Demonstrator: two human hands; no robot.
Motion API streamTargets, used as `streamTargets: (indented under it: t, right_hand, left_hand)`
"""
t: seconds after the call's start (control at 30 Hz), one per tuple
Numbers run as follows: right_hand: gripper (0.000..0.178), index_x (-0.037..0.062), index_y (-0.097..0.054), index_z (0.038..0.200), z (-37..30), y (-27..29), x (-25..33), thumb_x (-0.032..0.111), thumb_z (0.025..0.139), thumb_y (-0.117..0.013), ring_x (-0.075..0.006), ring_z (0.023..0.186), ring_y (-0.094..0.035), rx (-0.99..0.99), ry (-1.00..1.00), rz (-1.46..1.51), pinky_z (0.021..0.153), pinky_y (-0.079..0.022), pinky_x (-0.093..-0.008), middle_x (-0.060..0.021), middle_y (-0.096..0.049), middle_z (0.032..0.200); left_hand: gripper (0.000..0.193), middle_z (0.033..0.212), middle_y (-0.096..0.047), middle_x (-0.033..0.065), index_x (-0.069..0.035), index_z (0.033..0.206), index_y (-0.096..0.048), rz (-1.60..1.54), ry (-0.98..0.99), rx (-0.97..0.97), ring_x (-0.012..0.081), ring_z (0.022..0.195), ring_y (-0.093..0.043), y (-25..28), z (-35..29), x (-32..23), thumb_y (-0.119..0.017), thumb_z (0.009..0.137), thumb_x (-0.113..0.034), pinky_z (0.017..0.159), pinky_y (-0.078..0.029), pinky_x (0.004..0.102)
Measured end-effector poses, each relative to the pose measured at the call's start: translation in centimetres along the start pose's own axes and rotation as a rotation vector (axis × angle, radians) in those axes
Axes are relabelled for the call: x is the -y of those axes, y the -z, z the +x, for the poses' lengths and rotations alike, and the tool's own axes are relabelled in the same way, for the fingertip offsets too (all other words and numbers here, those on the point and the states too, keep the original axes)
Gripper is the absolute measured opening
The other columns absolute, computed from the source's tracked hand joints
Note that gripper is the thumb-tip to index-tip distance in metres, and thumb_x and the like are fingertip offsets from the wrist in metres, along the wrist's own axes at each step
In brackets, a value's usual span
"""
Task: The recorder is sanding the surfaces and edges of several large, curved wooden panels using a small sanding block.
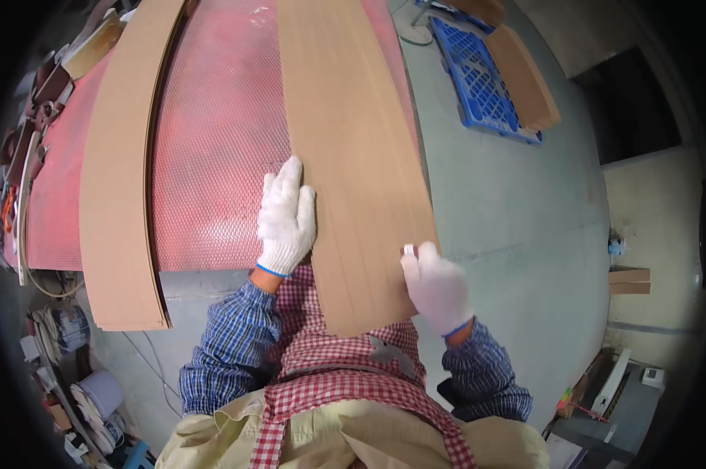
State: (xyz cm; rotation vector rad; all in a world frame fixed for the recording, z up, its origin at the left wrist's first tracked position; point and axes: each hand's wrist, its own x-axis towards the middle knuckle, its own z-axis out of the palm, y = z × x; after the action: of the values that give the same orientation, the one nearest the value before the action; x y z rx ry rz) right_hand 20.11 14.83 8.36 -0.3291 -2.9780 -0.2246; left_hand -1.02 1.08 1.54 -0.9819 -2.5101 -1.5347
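Note:
A long light-brown board lies lengthwise in front of me, its near end jutting past the table toward my checked apron. My left hand, in a white knitted glove, rests against the board's left edge with its fingers stretched forward. At the right edge, near the close end, my gloved right hand is slightly blurred. Its fingers are closed on a small white piece that pokes out at the fingertips over the board. What kind of piece it is cannot be made out.
A stack of similar boards lies to the left on the red mesh-covered table. Brown rolls and tools crowd the table's left side. A blue plastic pallet with brown panels sits on the floor at the far right.

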Motion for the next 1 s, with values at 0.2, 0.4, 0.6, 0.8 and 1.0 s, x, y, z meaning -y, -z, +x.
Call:
streamTargets:
  t: [0.2, 0.4, 0.6, 0.8, 1.0]
  right_hand:
    - [0.029, 0.0041, -0.058, 0.09, 14.2, -3.7, -3.4, 0.031, 0.099, -0.05, -0.0379, 0.064, -0.067, 0.072, -0.188, 0.206, 0.058, -0.053, -0.0486, -0.0206, -0.064, 0.066]
    - [0.035, -0.0003, -0.067, 0.092, 28.8, -5.9, -5.7, 0.03, 0.093, -0.05, -0.044, 0.087, -0.068, 0.064, -0.213, 0.209, 0.08, -0.054, -0.0519, -0.0275, -0.069, 0.091]
    - [0.04, 0.0005, -0.07, 0.103, 36.4, -6.5, -7.5, 0.033, 0.091, -0.048, -0.0428, 0.103, -0.065, 0.107, -0.249, 0.19, 0.092, -0.052, -0.0492, -0.0262, -0.068, 0.106]
    - [0.04, -0.0003, -0.07, 0.1, 32.0, -5.8, -7.3, 0.033, 0.092, -0.05, -0.0433, 0.1, -0.066, 0.135, -0.199, 0.225, 0.089, -0.052, -0.0497, -0.027, -0.068, 0.104]
    - [0.033, 0.0022, -0.06, 0.092, 16.5, -3.2, -4.1, 0.033, 0.098, -0.05, -0.0439, 0.078, -0.066, 0.119, -0.178, 0.262, 0.072, -0.052, -0.0531, -0.0252, -0.067, 0.08]
  left_hand:
    - [0.046, 0.129, -0.057, 0.0291, 0.007, 0.138, -0.047, 0.068, -0.077, -0.056, 0.0469, 0.122, -0.052, -1.0, -1.2, 1.7, -0.051, 0.096, -0.011, 0.113, -0.033, 0.0503]
    - [0.048, 0.13, -0.056, 0.0297, 0.008, 0.139, -0.046, 0.063, -0.063, -0.056, 0.0463, 0.121, -0.054, 0.2, -1.3, 1.3, -0.052, 0.095, -0.01, 0.115, -0.029, 0.055]
    - [0.05, 0.132, -0.056, 0.0281, 0.007, 0.14, -0.046, 0.044, -0.029, -0.028, 0.044, 0.123, -0.054, -0.1, -1.2, 0.6, -0.056, 0.093, -0.01, 0.114, -0.031, 0.0546]
    - [0.049, 0.131, -0.055, 0.0273, 0.007, 0.137, -0.046, 0.021, -0.062, -0.047, 0.044, 0.114, -0.052, -0.3, -0.8, 1.0, -0.056, 0.092, -0.01, 0.105, -0.037, 0.0514]
    - [0.047, 0.127, -0.057, 0.0256, 0.008, 0.134, -0.046, 0.035, -0.099, -0.057, 0.0454, 0.103, -0.052, -0.7, -0.9, 1.5, -0.054, 0.091, -0.01, 0.098, -0.042, 0.0488]
